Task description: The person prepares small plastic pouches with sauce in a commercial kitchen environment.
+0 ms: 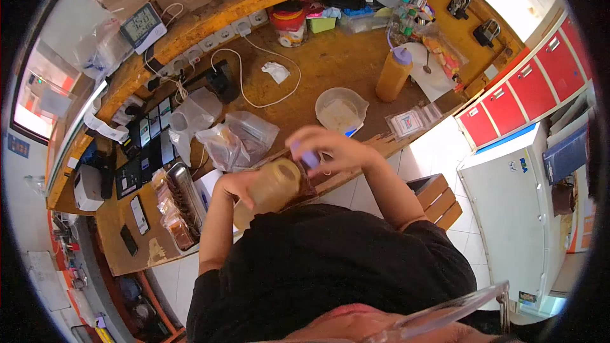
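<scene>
My left hand (236,185) is wrapped round a cloudy, yellowish squeeze bottle (273,185), held close to my chest. The bottle leans, and its wide uncapped mouth faces up and to the right. Just beside that mouth, my right hand (333,151) grips a purple cap (307,156) between bent fingers; the cap is apart from the bottle. On the table beyond my right hand sits a white plastic bowl (341,109) with some residue inside. A second squeeze bottle (393,76), filled with orange-brown liquid and topped with a purple cap, stands farther to the right.
Clear plastic bags (238,143) lie left of the bottle. A tray (185,197) beside them holds packets (171,209). Several phones (138,215) rest at the left. A white cable (298,79) loops across the wooden table (267,111). A white freezer (499,216) stands right.
</scene>
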{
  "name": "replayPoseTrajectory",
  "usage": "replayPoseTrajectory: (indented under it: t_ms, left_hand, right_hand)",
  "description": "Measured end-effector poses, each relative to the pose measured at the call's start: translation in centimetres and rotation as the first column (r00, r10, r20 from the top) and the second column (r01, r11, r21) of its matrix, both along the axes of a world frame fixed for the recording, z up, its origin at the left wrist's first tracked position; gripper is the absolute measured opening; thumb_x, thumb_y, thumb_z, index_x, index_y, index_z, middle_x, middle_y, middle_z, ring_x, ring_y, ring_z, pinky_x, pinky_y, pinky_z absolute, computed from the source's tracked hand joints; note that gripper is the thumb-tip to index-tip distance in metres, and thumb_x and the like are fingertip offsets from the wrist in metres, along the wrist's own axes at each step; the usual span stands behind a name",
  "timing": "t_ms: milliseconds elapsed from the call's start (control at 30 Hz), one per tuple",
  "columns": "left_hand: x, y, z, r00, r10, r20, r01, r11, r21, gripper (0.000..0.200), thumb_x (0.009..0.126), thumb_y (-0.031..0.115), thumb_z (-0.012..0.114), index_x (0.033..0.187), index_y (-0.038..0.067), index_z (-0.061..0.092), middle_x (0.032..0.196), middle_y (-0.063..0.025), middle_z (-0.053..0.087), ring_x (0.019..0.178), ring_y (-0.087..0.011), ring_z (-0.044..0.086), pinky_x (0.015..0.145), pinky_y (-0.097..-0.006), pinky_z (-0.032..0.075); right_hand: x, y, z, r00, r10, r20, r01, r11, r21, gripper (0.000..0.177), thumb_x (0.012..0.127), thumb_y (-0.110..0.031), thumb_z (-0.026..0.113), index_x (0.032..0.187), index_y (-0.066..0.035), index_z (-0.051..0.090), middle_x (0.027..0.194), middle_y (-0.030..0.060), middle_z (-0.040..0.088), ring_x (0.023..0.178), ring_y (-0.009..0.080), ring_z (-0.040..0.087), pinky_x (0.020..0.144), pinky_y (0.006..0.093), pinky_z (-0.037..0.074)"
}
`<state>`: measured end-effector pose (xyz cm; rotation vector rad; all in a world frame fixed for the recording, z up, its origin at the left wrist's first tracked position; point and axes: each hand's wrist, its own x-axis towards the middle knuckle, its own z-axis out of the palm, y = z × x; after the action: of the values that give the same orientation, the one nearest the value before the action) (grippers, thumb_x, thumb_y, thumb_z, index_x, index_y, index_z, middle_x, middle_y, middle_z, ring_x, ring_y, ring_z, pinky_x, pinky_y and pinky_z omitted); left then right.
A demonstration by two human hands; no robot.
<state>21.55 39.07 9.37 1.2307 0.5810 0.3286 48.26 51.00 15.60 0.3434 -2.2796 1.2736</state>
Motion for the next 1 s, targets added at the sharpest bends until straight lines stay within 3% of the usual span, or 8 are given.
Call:
replayPoseTrajectory:
  t_ms: [67,233,433,567,633,700,867,1000]
  left_hand:
    - [-1.3,-0.5,-1.1,0.955,0.297,-0.005,-0.297,0.951,-0.087,0.096,0.054,0.020,0.083,0.132,0.003,0.029,0.126,-0.0084,0.044,0.117,-0.0203,0.041,0.099,-0.0364,0.032]
    - [0.9,3.6,-2.0,0.516,0.857,0.017,-0.823,0.490,0.289,0.085,0.057,0.015,0.082,0.127,0.003,0.035,0.121,-0.0080,0.047,0.111,-0.0212,0.046,0.095,-0.0370,0.036]
    - [2.6,9.8,-6.7,0.313,0.938,0.148,-0.617,0.082,0.783,0.083,0.057,0.015,0.082,0.124,0.002,0.035,0.115,-0.0120,0.046,0.108,-0.0235,0.047,0.091,-0.0357,0.040]
    - [3.3,10.6,-7.6,0.268,0.954,0.131,-0.791,0.140,0.595,0.093,0.055,0.019,0.083,0.128,0.001,0.028,0.122,-0.0165,0.039,0.115,-0.0289,0.042,0.095,-0.0368,0.036]
    - [3.0,10.6,-7.3,0.288,0.950,0.124,-0.757,0.146,0.637,0.094,0.056,0.021,0.083,0.129,0.000,0.027,0.124,-0.0180,0.038,0.117,-0.0305,0.039,0.097,-0.0382,0.034]
    - [3.3,9.4,-6.6,0.304,0.946,0.109,-0.722,0.154,0.675,0.095,0.057,0.023,0.082,0.130,0.000,0.025,0.126,-0.0195,0.036,0.119,-0.0321,0.037,0.099,-0.0396,0.032]
    - [4.6,1.6,-5.2,0.205,0.978,0.038,-0.201,0.005,0.979,0.072,0.073,0.023,0.068,0.130,0.001,0.030,0.129,-0.0230,0.033,0.122,-0.0396,0.029,0.101,-0.0490,0.023]
    - [4.7,-5.8,-8.8,0.086,0.924,-0.372,0.067,0.367,0.928,0.062,0.078,0.034,0.058,0.130,0.006,0.036,0.137,-0.0218,0.025,0.126,-0.0405,0.023,0.100,-0.0554,0.019]
  right_hand:
    - [-0.6,1.1,-0.6,0.932,-0.284,0.226,0.341,0.898,-0.279,0.053,0.071,-0.011,0.070,0.119,-0.013,0.048,0.112,0.0119,0.047,0.099,0.0270,0.050,0.084,0.0336,0.043]
    - [-4.8,4.1,-10.1,0.547,-0.574,0.609,0.619,0.768,0.167,0.063,0.069,-0.011,0.068,0.126,-0.013,0.040,0.119,0.0264,0.039,0.110,0.0412,0.042,0.093,0.0430,0.037]
    - [-6.3,1.4,-15.8,0.466,-0.865,0.187,0.826,0.501,0.259,0.053,0.071,-0.008,0.063,0.121,-0.007,0.043,0.123,0.0265,0.037,0.114,0.0420,0.038,0.096,0.0422,0.035]
    - [-4.9,-3.1,-15.7,0.456,-0.867,0.203,0.848,0.492,0.196,0.050,0.073,-0.007,0.061,0.120,-0.002,0.044,0.125,0.0256,0.036,0.116,0.0418,0.037,0.098,0.0414,0.033]
    - [-4.4,-4.6,-15.3,0.686,-0.630,0.363,0.604,0.772,0.199,0.050,0.074,-0.007,0.060,0.120,0.000,0.043,0.128,0.0250,0.035,0.119,0.0406,0.035,0.099,0.0406,0.032]
    - [-5.3,-5.7,-16.6,0.753,-0.576,0.318,0.509,0.816,0.273,0.051,0.078,-0.015,0.058,0.123,-0.001,0.040,0.130,0.0245,0.033,0.123,0.0394,0.030,0.102,0.0427,0.027]
    - [-5.5,-7.3,-19.5,0.764,-0.607,0.221,0.339,0.668,0.663,0.067,0.086,-0.052,0.036,0.134,-0.006,0.030,0.141,0.0227,0.018,0.132,0.0359,0.015,0.107,0.0484,0.011]
    - [-6.2,-5.3,-18.4,0.770,-0.439,0.462,0.092,0.794,0.601,0.063,0.083,-0.044,0.049,0.133,-0.008,0.033,0.140,0.0240,0.019,0.131,0.0379,0.016,0.105,0.0492,0.017]
